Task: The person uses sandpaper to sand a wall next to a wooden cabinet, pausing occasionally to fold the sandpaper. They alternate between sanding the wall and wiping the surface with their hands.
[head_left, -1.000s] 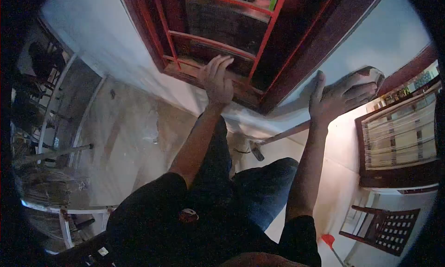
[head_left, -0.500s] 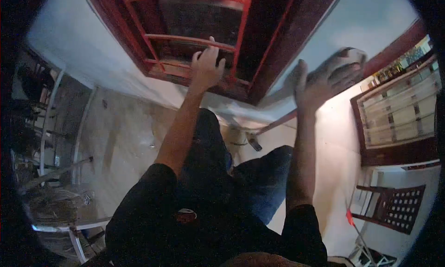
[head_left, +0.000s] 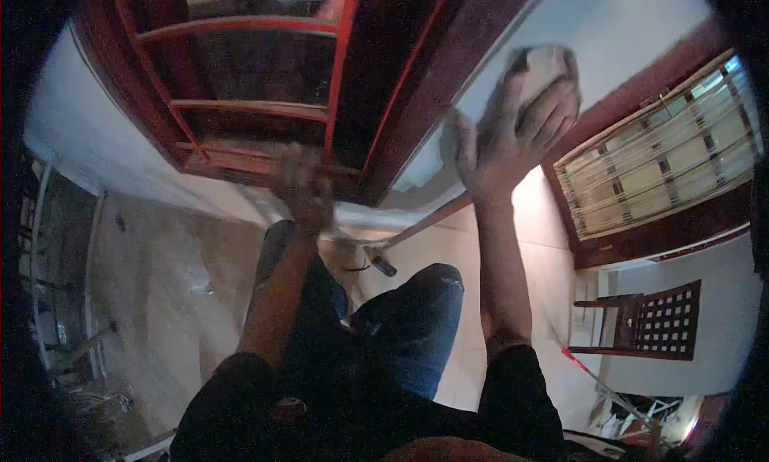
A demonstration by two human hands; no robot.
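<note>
My right hand (head_left: 513,145) is pressed over a pale flat pad with dark edges (head_left: 547,64), held against the white wall (head_left: 633,37) beside the window frame. Its fingers lie across the pad and the thumb stands apart. What kind of pad this is, I cannot make out. My left hand (head_left: 303,185) is smeared by motion near the lower corner of the red window grille (head_left: 255,107), so its fingers do not show clearly. Whether it touches the grille cannot be told.
A dark red frame (head_left: 424,85) surrounds the grille. Below, a small dark object (head_left: 383,262) lies on the floor by my knees. To the right are a framed panel with woven strips (head_left: 657,157) and a dark lattice-backed chair (head_left: 669,322). Metal racks (head_left: 48,246) stand left.
The view has swung, shifting the grille leftward and down. My right hand with the pad has moved along the wall towards the frame. My left hand has dropped lower at the grille and blurred.
</note>
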